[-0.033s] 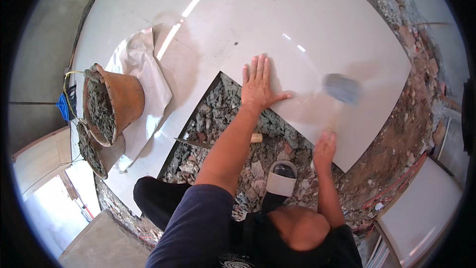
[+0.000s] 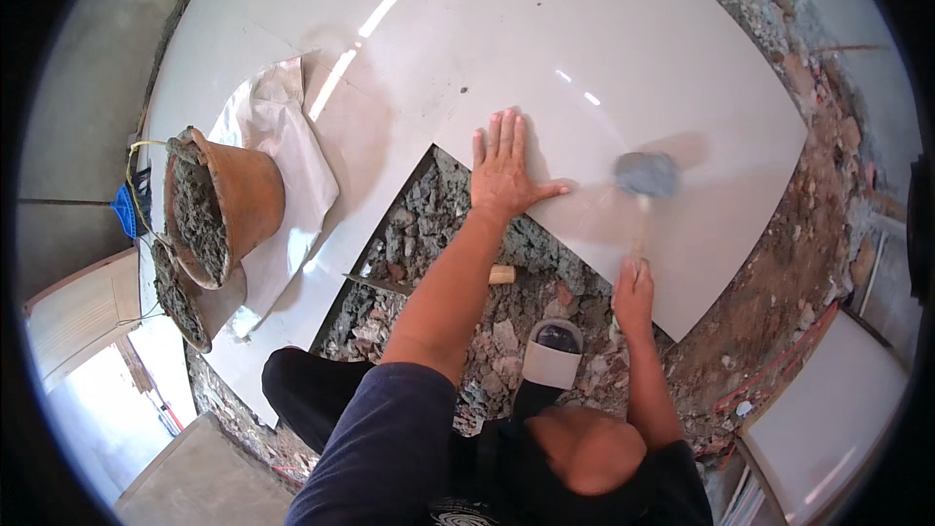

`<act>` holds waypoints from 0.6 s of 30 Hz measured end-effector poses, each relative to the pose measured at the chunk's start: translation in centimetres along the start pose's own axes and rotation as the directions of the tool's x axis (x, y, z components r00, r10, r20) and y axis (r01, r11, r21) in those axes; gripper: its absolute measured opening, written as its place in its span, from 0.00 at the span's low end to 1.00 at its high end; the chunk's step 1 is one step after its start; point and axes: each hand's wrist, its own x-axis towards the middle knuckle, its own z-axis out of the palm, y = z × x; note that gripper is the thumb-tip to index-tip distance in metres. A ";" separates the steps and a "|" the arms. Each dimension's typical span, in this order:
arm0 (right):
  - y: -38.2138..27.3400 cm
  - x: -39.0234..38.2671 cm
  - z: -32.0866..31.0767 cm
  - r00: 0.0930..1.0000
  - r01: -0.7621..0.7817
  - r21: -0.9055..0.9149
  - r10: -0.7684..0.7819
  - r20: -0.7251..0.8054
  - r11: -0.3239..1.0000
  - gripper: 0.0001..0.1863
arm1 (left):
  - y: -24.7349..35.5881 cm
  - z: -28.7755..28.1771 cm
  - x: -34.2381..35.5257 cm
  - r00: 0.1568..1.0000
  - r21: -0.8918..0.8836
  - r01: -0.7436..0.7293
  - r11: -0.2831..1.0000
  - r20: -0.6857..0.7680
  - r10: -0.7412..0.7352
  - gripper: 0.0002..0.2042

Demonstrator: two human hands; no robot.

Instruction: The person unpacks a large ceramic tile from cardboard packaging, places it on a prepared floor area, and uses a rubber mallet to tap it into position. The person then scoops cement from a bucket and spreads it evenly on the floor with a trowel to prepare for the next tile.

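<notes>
My left hand [image 2: 504, 168] lies flat on a large glossy cream floor tile [image 2: 716, 234], its fingers stretched and thumb spread toward the right. In my right hand [image 2: 634, 297] is the light handle of a rubber mallet [image 2: 647, 175]. The mallet's grey head is smeared by motion over the tile; whether it touches cannot be told. Below the tile's edge, rough grey mortar [image 2: 560, 251] and rubble fill a gap between tiles. A trowel [image 2: 502, 275] with a wooden handle lies in that gap, partly hidden behind my left forearm.
An orange-brown bucket [image 2: 255, 197] of wet mortar leans on its side at the left, beside a crumpled whitish sack [image 2: 282, 117]. A second mortar-filled container [image 2: 177, 297] is below it. Broken rubble [image 2: 760, 278] borders the tile at right. My sandalled foot [image 2: 555, 351] stands in the gap.
The mallet head has shifted slightly left and downward in the picture, and its handle shows more clearly. My left hand stays in nearly the same place on the tile.
</notes>
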 end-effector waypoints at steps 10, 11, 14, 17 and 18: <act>0.1 1.1 3.0 0.997 -0.008 -0.006 0.007 -0.077 1.000 0.20 | -2.6 -1.0 1.7 0.958 -0.059 0.279 0.958 -0.051 -0.282 0.68; 0.6 1.0 3.1 0.996 0.074 -0.041 -0.076 -0.047 0.996 0.20 | -2.6 -1.1 1.8 0.955 -0.057 0.289 0.956 -0.060 -0.292 0.68; 1.2 0.8 3.6 0.993 0.110 -0.060 -0.107 0.056 0.992 0.20 | -2.5 -1.2 2.0 0.953 -0.060 0.286 0.956 -0.087 -0.291 0.68; 0.6 0.5 3.6 0.985 0.168 -0.030 -0.166 0.049 0.985 0.19 | -2.6 -1.1 1.7 0.956 -0.064 0.273 0.960 -0.091 -0.278 0.68; 0.2 0.6 3.7 0.985 0.152 -0.106 -0.142 0.095 0.983 0.19 | -2.6 -1.1 1.6 0.957 -0.063 0.270 0.961 -0.094 -0.275 0.68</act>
